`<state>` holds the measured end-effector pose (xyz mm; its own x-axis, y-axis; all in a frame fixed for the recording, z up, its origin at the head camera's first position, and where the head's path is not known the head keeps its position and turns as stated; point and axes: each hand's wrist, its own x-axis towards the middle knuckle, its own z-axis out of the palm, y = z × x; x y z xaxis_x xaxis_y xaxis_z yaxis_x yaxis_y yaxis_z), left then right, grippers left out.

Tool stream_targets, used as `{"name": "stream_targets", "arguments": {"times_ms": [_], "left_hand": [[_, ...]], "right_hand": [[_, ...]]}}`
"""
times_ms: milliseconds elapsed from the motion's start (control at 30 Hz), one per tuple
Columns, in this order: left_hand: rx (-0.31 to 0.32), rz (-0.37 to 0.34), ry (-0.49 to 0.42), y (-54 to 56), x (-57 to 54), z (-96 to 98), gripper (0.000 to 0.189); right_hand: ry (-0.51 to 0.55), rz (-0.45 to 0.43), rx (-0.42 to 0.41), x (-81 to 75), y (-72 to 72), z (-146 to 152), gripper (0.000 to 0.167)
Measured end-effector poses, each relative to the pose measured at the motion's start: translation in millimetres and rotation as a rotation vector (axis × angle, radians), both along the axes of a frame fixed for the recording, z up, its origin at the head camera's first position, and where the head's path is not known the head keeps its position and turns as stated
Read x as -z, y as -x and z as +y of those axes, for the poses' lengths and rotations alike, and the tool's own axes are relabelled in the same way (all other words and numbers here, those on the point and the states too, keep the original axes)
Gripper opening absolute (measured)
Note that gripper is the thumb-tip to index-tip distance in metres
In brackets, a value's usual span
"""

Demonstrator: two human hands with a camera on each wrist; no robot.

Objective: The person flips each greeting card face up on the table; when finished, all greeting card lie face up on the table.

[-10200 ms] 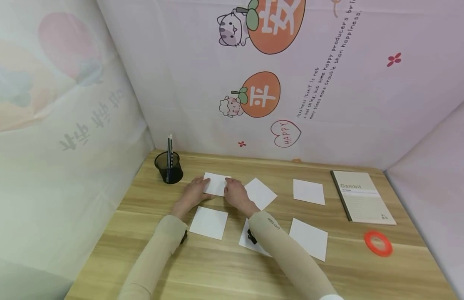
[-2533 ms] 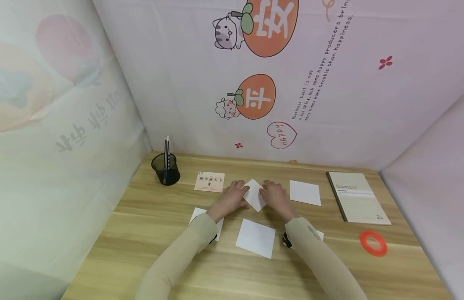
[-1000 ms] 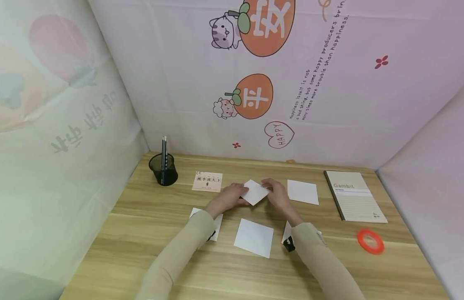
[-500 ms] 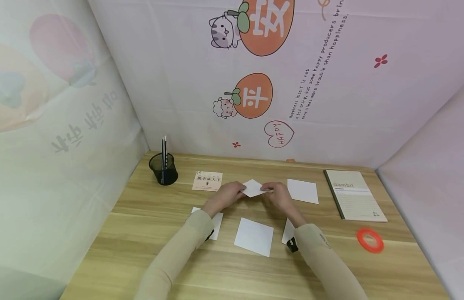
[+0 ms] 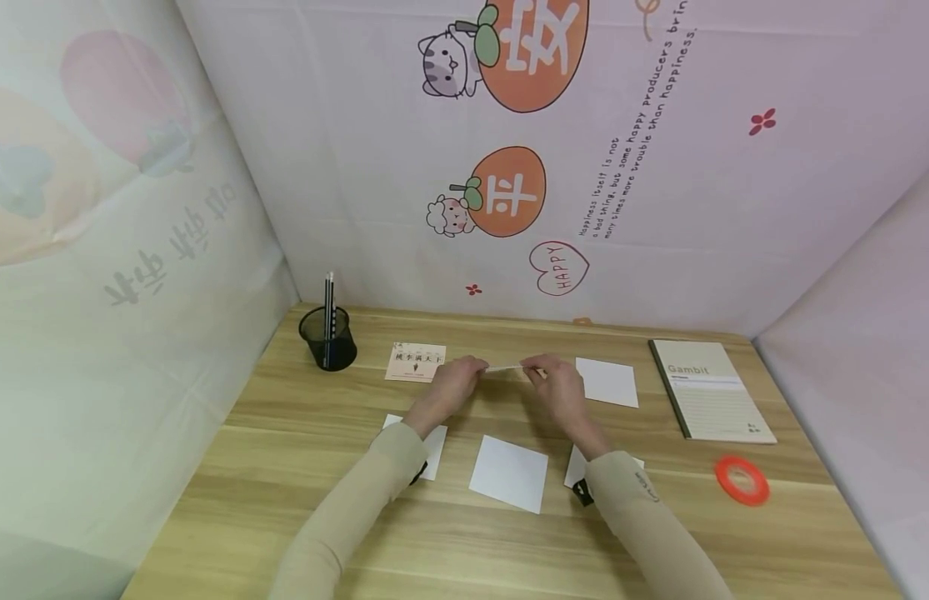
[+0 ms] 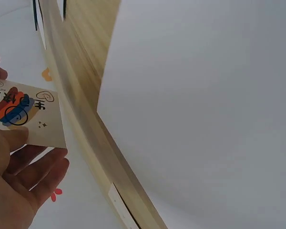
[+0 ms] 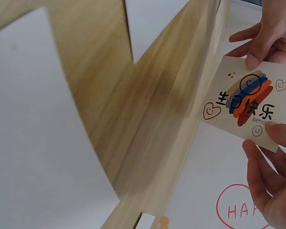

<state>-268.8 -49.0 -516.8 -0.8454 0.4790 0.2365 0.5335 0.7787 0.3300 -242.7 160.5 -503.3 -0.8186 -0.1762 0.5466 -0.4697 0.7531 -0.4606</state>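
Both hands hold one small square birthday card (image 5: 504, 368), raised off the wooden table and seen nearly edge-on in the head view. My left hand (image 5: 451, 385) pinches its left corner between thumb and fingers; my right hand (image 5: 561, 390) pinches the right corner. In the right wrist view the card's printed face (image 7: 243, 95) shows coloured brush strokes, smileys, hearts and Chinese characters. Left of my left hand lies a pinkish printed card (image 5: 415, 362), face up. Blank white cards lie near both forearms; the sleeves partly cover two of them.
One white card (image 5: 607, 383) lies right of the right hand, another (image 5: 509, 473) between the forearms. A black mesh pen cup (image 5: 327, 340) with pencils stands at back left. At right are a Gambit notebook (image 5: 715, 392) and red tape roll (image 5: 741, 481).
The card at left, white side up at first, now lies printed side up. Both hands have moved right, lifted the middle card from the table and tilted it until nearly edge-on.
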Motion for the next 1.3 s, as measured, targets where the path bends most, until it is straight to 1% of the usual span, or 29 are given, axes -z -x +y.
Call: {"name": "stream_targets", "arguments": {"times_ms": [133,200,300,433,567,633,700,833,867,933,1033,1100,1167,1233,1300], "left_hand": [[-0.028,0.023,-0.094,-1.0,-1.2,-0.5,0.016],[-0.049,0.032,-0.116,-0.8,-1.0,-0.2,0.015],[-0.074,0.044,-0.132,-0.4,0.1,0.2,0.012],[-0.088,0.050,-0.140,-0.8,1.5,0.6,0.010],[-0.099,0.033,-0.148,-1.4,1.4,0.6,0.011],[-0.108,-0.005,-0.178,-1.1,0.9,0.3,0.013],[-0.128,-0.061,-0.223,-0.3,0.3,-0.2,0.016],[-0.200,-0.190,-0.363,2.3,-0.9,-2.5,0.023],[-0.217,-0.214,-0.408,2.8,-1.5,-3.3,0.024],[-0.237,-0.267,-0.532,3.8,-2.4,-4.7,0.022],[-0.245,-0.350,-0.726,5.1,-2.5,-5.1,0.021],[-0.251,-0.425,-0.845,5.4,-1.8,-3.9,0.031],[-0.277,-0.488,-0.926,5.8,-1.0,-1.9,0.046],[-0.307,-0.532,-0.986,5.9,-0.8,0.2,0.060],[-0.332,-0.555,-1.011,5.8,-0.5,1.9,0.068]], "right_hand": [[0.032,0.004,0.023,-3.4,-2.4,-1.1,0.010],[0.035,-0.008,0.030,-4.0,-3.0,-1.3,0.010],[0.038,-0.018,0.034,-4.0,-3.5,-1.6,0.011],[0.042,-0.009,0.035,-2.9,-4.2,-2.1,0.012],[0.055,-0.007,0.044,-2.1,-4.7,-2.0,0.012],[0.073,-0.017,0.048,-2.3,-5.1,-1.7,0.013],[0.097,-0.037,0.052,-2.4,-5.2,-1.4,0.014],[0.164,-0.090,0.060,-1.9,-5.1,-1.3,0.016],[0.183,-0.107,0.063,-1.8,-4.9,-1.5,0.017],[0.226,-0.144,0.070,-1.6,-4.1,-2.4,0.017],[0.293,-0.210,0.087,-1.4,-2.5,-4.4,0.018],[0.339,-0.250,0.100,-1.0,-1.3,-5.9,0.018],[0.384,-0.284,0.110,-0.7,-0.3,-7.5,0.018],[0.423,-0.313,0.114,-0.4,0.6,-8.9,0.018],[0.459,-0.337,0.114,-0.7,1.5,-10.3,0.019]]}}
